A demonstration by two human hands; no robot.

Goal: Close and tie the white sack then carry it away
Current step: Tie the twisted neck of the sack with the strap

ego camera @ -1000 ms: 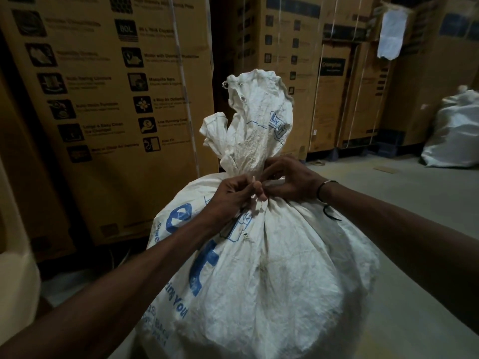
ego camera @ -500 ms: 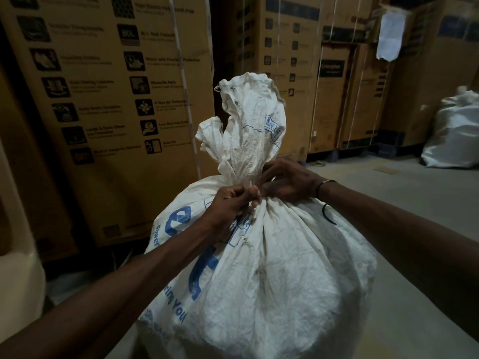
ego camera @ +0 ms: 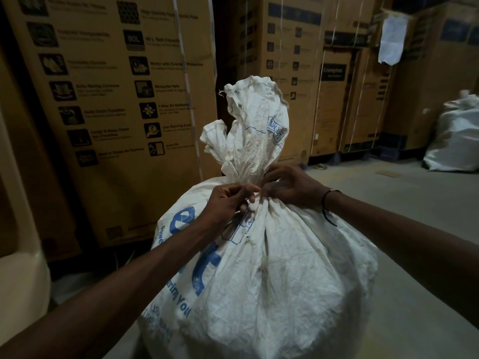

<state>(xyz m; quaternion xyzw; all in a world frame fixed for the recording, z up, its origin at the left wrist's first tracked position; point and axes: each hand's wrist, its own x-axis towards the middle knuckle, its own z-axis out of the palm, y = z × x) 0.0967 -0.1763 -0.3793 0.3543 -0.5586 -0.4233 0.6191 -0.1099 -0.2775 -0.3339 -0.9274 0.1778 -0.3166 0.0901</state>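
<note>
Counted, left to right around the sack: one cream plastic form at far left, one big printed carton just behind the sack to its left, several more strapped cartons behind it to the right, one paper sheet hanging high on those, one second sack well off to the right on the floor. Two hands, one wrist band.

Standing upright at centre on the floor, the sack; neck gathered and pinched, loose top rising above the neck in a crumpled flare.

Left hand at the near left side of the neck, fingers curled shut, pinching a thin pale strip at the gather; whether string or sack fabric, cannot tell. Right hand touching the neck's right side, fingers curled closed around the gathered fabric, fingertips meeting the left hand's.

Against half a second ago: both hands in the same spots on the neck, grip unchanged; flared top much as it was, leaning slightly right; sack unmoved from the carton.

Sack of woven white plastic, crinkled and dusty, blue lettering down its left flank, body bulging round below the neck. Cartons brown corrugated card, flat-faced, with dark icon squares and pale vertical straps. Floor smooth grey concrete.
</note>
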